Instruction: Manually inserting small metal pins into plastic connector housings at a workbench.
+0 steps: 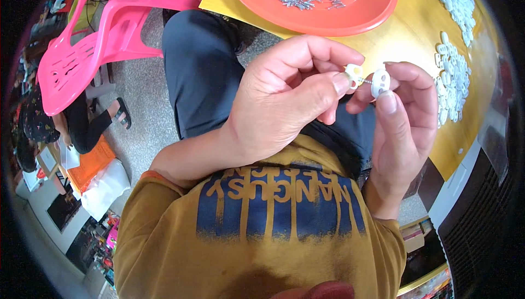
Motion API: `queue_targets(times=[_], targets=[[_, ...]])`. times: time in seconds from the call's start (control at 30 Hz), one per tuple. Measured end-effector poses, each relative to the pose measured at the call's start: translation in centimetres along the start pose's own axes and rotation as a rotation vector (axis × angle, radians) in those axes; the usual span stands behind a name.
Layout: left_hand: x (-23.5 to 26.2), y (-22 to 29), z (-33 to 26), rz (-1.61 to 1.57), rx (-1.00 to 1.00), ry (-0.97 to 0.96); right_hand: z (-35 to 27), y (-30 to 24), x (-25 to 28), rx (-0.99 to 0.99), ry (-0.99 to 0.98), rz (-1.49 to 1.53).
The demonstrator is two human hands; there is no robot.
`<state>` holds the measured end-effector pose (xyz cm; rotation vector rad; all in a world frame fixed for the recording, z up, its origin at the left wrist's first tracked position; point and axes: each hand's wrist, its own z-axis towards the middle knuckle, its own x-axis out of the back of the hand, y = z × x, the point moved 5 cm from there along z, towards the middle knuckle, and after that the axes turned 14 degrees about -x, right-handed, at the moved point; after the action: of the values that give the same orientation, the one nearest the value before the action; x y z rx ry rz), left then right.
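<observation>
1 spring (367, 81) separates 2 white pieces (380, 82), pinched 1 apiece by left fingers (340, 83) and right fingers (388, 103).

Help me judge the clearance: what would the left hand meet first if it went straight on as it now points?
Beyond the white piece it holds, the left hand would likely meet the small spring first, then the white oval piece in the right hand; depth is unclear.
</observation>
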<state>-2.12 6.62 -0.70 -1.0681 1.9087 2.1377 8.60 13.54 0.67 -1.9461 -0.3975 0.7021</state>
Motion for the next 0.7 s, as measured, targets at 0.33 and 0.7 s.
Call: queue_targets(times=[0.33, 0.7], targets=[[0.07, 0.05, -0.19, 0.018, -0.008, 0.003, -0.15, 0.04, -0.37, 0.053, -0.007, -0.091], [0.19, 0.24, -0.49, 0.075, -0.123, -0.033, -0.32, 0.16, -0.32, 0.1, -0.051, -0.14]])
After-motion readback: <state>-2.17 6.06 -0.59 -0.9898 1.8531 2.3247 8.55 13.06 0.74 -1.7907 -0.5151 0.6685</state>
